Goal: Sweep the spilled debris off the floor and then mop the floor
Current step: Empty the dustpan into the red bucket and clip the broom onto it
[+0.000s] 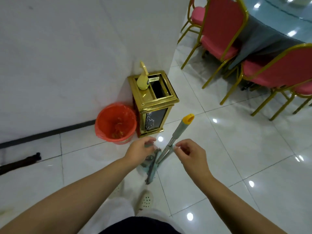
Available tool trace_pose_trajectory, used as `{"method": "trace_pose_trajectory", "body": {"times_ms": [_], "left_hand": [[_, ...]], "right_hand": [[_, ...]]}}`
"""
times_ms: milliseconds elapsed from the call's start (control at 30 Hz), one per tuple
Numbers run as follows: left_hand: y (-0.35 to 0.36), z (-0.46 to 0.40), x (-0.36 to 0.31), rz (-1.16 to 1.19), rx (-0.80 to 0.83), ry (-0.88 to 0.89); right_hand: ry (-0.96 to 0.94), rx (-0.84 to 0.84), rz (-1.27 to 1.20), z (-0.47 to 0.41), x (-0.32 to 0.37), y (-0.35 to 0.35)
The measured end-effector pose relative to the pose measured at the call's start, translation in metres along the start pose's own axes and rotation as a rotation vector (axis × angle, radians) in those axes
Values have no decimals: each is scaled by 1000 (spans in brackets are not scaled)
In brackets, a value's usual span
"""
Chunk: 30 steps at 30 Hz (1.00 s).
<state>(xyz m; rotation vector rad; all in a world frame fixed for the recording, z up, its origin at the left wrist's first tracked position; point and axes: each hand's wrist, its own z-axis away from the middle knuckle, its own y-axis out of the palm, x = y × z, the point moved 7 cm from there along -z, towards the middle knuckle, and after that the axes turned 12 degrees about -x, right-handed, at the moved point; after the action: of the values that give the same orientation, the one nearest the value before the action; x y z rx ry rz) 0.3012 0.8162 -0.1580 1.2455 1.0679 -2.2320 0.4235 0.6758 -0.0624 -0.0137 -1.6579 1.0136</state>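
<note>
A mop stands tilted on the white tiled floor (236,149), just in front of my feet. Its grey handle (179,130) has a yellow cap, and its teal head (152,171) rests on the tiles. My right hand (190,153) is pinched against the handle about halfway down. My left hand (140,150) hovers to the left of the handle with curled fingers over a blurred teal piece; whether it grips that piece is unclear. An orange-lined bin (116,122) by the wall holds bits of debris.
A gold waste stand (154,105) with a yellow spray bottle (143,81) on top sits against the wall (67,56). A dark brush end (22,162) lies on the floor at left. Pink chairs (224,29) with gold frames surround a cloth-draped table (278,22) at upper right.
</note>
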Motion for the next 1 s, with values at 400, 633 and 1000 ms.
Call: {"method": "trace_pose_trajectory", "body": {"times_ms": [400,633,1000], "left_hand": [[-188,43,94,81,-387,-213],[-347,70,183,205,-616,-313],[-541,119,292,388,-909,-441]], "right_hand": [[-179,481,-33,23,136,179],[-250,642,-21,53,251,316],[-380,934,-9,142,407,508]]}}
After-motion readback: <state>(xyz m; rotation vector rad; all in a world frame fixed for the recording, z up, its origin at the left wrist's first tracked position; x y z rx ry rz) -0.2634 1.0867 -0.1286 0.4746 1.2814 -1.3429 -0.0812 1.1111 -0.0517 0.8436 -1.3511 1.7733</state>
